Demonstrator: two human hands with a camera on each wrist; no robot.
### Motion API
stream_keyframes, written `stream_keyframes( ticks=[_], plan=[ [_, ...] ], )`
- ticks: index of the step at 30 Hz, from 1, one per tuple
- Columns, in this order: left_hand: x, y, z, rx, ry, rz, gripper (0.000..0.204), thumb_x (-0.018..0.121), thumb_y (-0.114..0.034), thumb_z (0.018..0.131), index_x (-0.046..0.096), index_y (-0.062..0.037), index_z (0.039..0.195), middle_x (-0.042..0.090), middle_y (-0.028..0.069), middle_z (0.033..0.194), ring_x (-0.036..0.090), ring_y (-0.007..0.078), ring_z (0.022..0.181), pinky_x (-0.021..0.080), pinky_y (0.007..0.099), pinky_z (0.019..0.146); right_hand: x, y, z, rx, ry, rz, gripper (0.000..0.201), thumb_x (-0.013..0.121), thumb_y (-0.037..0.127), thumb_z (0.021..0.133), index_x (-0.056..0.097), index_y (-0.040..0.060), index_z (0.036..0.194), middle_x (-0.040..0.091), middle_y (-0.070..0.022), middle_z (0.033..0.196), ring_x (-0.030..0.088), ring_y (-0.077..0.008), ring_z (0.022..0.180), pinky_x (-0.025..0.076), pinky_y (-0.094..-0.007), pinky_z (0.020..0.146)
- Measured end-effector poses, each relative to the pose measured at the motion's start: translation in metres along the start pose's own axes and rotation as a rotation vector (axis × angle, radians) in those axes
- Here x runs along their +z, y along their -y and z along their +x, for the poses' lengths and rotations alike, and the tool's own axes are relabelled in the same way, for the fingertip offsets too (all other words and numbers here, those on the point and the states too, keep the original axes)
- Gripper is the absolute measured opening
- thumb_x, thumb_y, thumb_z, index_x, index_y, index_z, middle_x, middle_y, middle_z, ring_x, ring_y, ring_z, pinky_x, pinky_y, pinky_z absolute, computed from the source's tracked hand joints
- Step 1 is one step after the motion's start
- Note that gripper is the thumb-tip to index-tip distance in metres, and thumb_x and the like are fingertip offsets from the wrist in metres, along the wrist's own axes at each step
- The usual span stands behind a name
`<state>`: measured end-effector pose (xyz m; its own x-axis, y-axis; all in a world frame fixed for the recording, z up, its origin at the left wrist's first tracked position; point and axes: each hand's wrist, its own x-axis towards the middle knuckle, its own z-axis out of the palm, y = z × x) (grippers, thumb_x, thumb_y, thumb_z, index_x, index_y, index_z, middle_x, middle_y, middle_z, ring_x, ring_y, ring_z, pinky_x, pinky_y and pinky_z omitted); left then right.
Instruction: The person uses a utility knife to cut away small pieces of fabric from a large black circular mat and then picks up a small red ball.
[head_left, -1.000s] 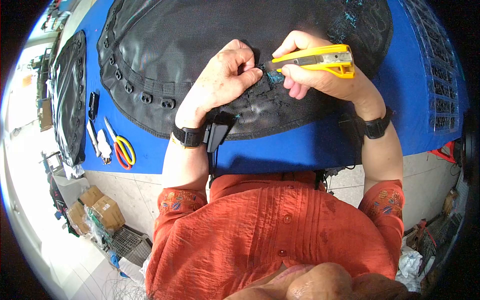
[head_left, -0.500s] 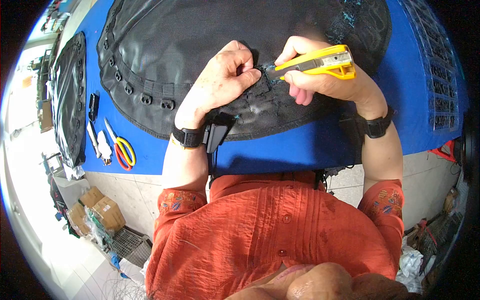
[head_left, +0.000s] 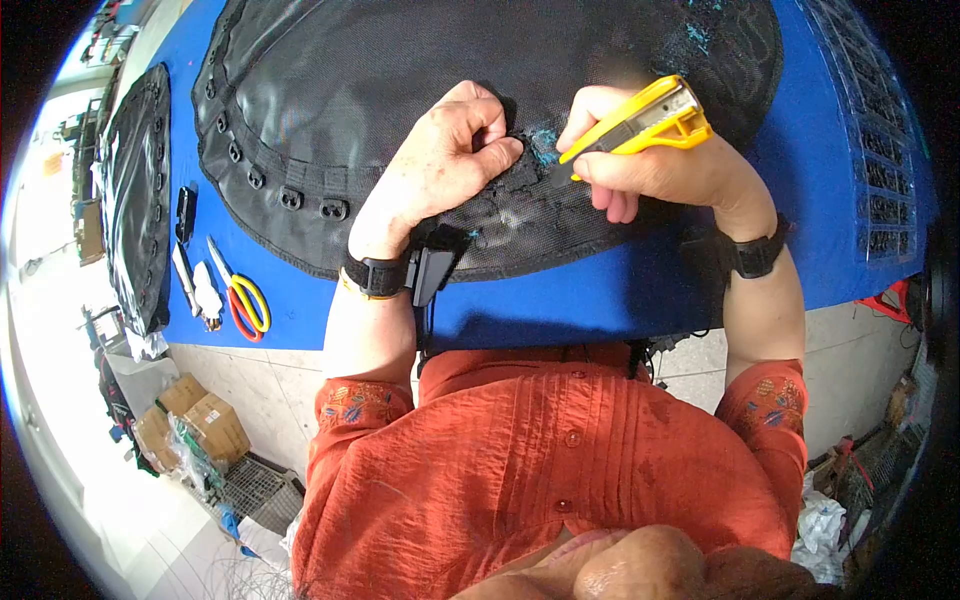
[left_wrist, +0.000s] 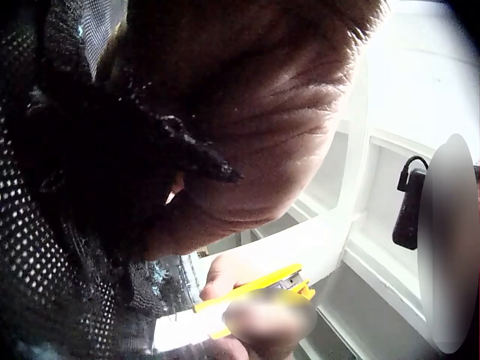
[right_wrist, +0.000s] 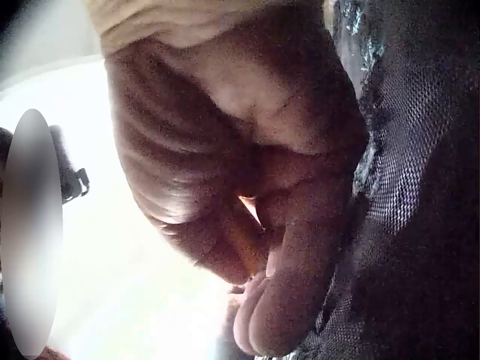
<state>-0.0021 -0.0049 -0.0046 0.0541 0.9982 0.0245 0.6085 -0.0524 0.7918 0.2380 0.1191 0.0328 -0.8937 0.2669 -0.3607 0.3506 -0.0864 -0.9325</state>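
Observation:
A large black mesh sheet [head_left: 420,60] with a row of black plastic buckles along its left edge lies across the blue table. My left hand [head_left: 450,155] rests on it, thumb against curled fingers, pinching a bunched, frayed bit of black fabric [left_wrist: 199,150], mostly hidden under the palm. To the right, my right hand [head_left: 670,170] grips a yellow utility knife [head_left: 640,125], which points down and left toward the sheet. Its bright blade [left_wrist: 180,330] shows beyond the handle in the left wrist view. Blue-green thread bits [head_left: 543,146] lie between the hands.
Red-and-yellow-handled scissors [head_left: 248,305], a white-and-dark slim tool [head_left: 185,275] and a small black piece [head_left: 187,212] lie on the left. Another black mesh piece [head_left: 140,200] lies at the table's left edge. A clear compartment tray [head_left: 885,180] stands on the right.
The utility knife has drawn back from the left hand, down and to the right, and its handle tilts more steeply. My left hand has stayed in place.

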Motion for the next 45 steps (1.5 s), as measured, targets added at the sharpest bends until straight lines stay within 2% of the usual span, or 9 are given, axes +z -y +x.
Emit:
stream_keyframes(
  ticks=[2, 5, 8, 11, 15, 18, 20, 23, 45],
  plan=[
    [-0.001, -0.002, -0.002, -0.009, 0.009, 0.001, 0.028, 0.079, -0.01, 0.089, 0.053, -0.0049, 0.081, 0.054, 0.005, 0.09, 0.055, 0.0214, 0.09, 0.046, 0.034, 0.086, -0.001, -0.001, 0.0, -0.02, -0.029, -0.006, 0.02, 0.063, 0.016, 0.099, 0.062, 0.0057, 0.116, 0.069, -0.0064, 0.078, 0.069, -0.0125, 0.064, 0.057, -0.0271, 0.057],
    [0.001, -0.004, -0.001, 0.046, -0.049, 0.099, 0.028, 0.08, -0.013, 0.087, 0.056, -0.002, 0.077, 0.056, 0.0103, 0.088, 0.056, 0.0253, 0.082, 0.049, 0.038, 0.074, -0.001, -0.006, 0.002, -0.088, -0.077, -0.004, 0.021, 0.064, 0.016, 0.1, 0.062, 0.0055, 0.118, 0.069, -0.0064, 0.08, 0.069, -0.0124, 0.066, 0.057, -0.0268, 0.058],
    [0.001, -0.021, -0.005, -0.091, -0.084, 0.106, 0.023, 0.08, -0.017, 0.088, 0.062, -0.0026, 0.082, 0.057, 0.011, 0.084, 0.058, 0.0279, 0.08, 0.05, 0.0405, 0.074, -0.001, -0.006, 0.004, -0.103, -0.099, -0.015, 0.021, 0.064, 0.017, 0.101, 0.063, 0.0055, 0.119, 0.069, -0.006, 0.082, 0.07, -0.0123, 0.068, 0.057, -0.0264, 0.059],
    [-0.001, -0.032, -0.006, -0.226, -0.039, 0.206, 0.022, 0.079, -0.021, 0.09, 0.067, -0.003, 0.087, 0.058, 0.0122, 0.082, 0.062, 0.0318, 0.078, 0.051, 0.0428, 0.074, -0.002, -0.006, 0.004, -0.092, -0.103, -0.026, 0.021, 0.065, 0.017, 0.101, 0.063, 0.0055, 0.119, 0.069, -0.0057, 0.083, 0.07, -0.0121, 0.069, 0.058, -0.0261, 0.059],
    [0.002, -0.031, -0.007, -0.197, -0.03, 0.21, 0.024, 0.075, -0.022, 0.092, 0.065, -0.0016, 0.086, 0.059, 0.0146, 0.084, 0.063, 0.0352, 0.079, 0.051, 0.0443, 0.074, -0.003, -0.004, 0.004, -0.102, -0.088, -0.039, 0.021, 0.064, 0.015, 0.101, 0.063, 0.0057, 0.12, 0.07, -0.0055, 0.083, 0.07, -0.0117, 0.069, 0.057, -0.0257, 0.059],
    [0.0, -0.027, -0.007, -0.149, -0.009, 0.173, 0.023, 0.072, -0.021, 0.093, 0.064, -0.001, 0.085, 0.058, 0.016, 0.084, 0.063, 0.0361, 0.079, 0.05, 0.0444, 0.073, -0.001, -0.007, 0.006, -0.113, -0.134, -0.013, 0.024, 0.069, 0.021, 0.099, 0.063, 0.0086, 0.119, 0.07, -0.0046, 0.084, 0.07, -0.0131, 0.071, 0.059, -0.029, 0.062],
    [0.0, -0.021, -0.007, -0.107, -0.018, 0.125, 0.023, 0.071, -0.02, 0.093, 0.063, -0.0007, 0.084, 0.057, 0.0163, 0.084, 0.063, 0.0363, 0.079, 0.05, 0.0446, 0.073, -0.002, -0.013, 0.009, -0.184, -0.133, 0.01, 0.024, 0.069, 0.019, 0.1, 0.063, 0.0082, 0.12, 0.07, -0.0047, 0.086, 0.07, -0.0126, 0.072, 0.06, -0.0287, 0.063],
    [-0.002, -0.016, -0.007, -0.142, 0.023, 0.096, 0.02, 0.073, -0.018, 0.096, 0.064, -0.0009, 0.088, 0.056, 0.0084, 0.085, 0.059, 0.0223, 0.081, 0.047, 0.0361, 0.074, -0.001, -0.016, 0.011, -0.23, -0.146, 0.036, 0.023, 0.068, 0.016, 0.1, 0.063, 0.0075, 0.12, 0.071, -0.0049, 0.088, 0.071, -0.0122, 0.073, 0.06, -0.0286, 0.065],
    [-0.005, -0.016, -0.006, -0.167, 0.061, 0.064, 0.021, 0.072, -0.017, 0.097, 0.062, -0.0009, 0.088, 0.053, 0.006, 0.086, 0.056, 0.0189, 0.081, 0.046, 0.0351, 0.074, 0.003, -0.016, 0.015, -0.24, -0.132, 0.081, 0.024, 0.069, 0.019, 0.101, 0.063, 0.0059, 0.12, 0.071, -0.0053, 0.091, 0.071, -0.0121, 0.074, 0.061, -0.0282, 0.067]
  ],
)
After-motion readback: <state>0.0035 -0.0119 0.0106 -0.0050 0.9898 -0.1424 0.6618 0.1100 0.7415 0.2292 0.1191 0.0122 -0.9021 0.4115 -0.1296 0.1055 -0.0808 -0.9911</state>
